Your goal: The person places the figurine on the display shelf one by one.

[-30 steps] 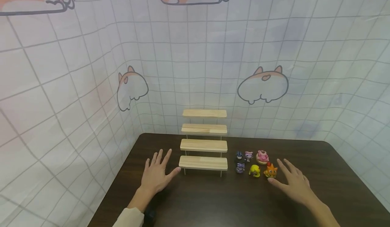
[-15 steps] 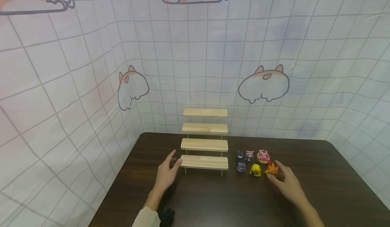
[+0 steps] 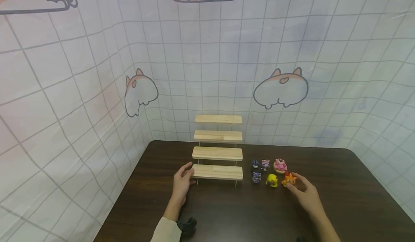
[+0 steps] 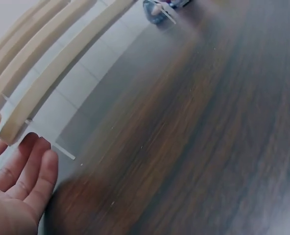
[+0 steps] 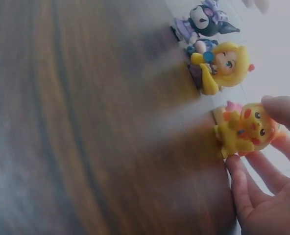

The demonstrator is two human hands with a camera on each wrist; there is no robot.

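My hands, well apart above a dark table (image 3: 246, 213), have come in from a spread-fingered reach: my right hand (image 3: 306, 195) now pinches an orange figure (image 3: 288, 180) between thumb and fingers, while my left hand (image 3: 182, 182) grips the left end of the lowest shelf (image 3: 217, 172) on a four-tier wooden stand (image 3: 218, 153). The change means contact on both sides, the figure in hand and the stand held at its end. The figure is at the near right corner of a small group, beside a yellow figure (image 3: 271, 180) and in front of a pink one (image 3: 280, 166). It faces my side, long axis upright; whether its base touches the table is hard to tell.
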